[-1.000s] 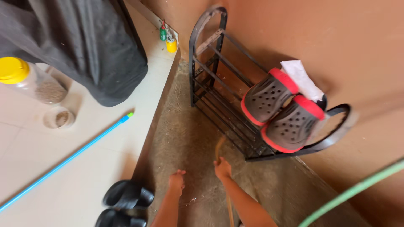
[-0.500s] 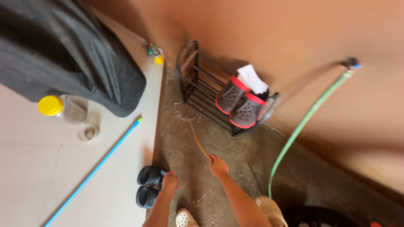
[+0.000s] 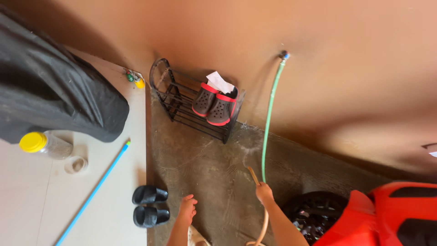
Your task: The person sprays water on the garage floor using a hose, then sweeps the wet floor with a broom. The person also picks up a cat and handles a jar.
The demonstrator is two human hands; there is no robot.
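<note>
A tan hose is gripped in the right hand, fingers closed around it just behind the nozzle end, which is pointed up and away over a wet concrete floor toward the base of an orange-brown wall. A faint spray of water is seen just beyond the nozzle, though its outline is blurred. The left hand is held empty above the floor, its fingers loosely curled and half open, with nothing touched. A green hose is run down from a tap on the wall to a spot just beside the right hand. A black metal shoe rack is set against the wall, and 2 grey clogs with red trim are propped on it, a white cloth tucked behind them. 2 black slippers are laid at the edge of a pale tiled floor, near a blue pole. A yellow-capped jar is stood under a dark cover. A red vehicle and its black wheel are seen at the lower right.
</note>
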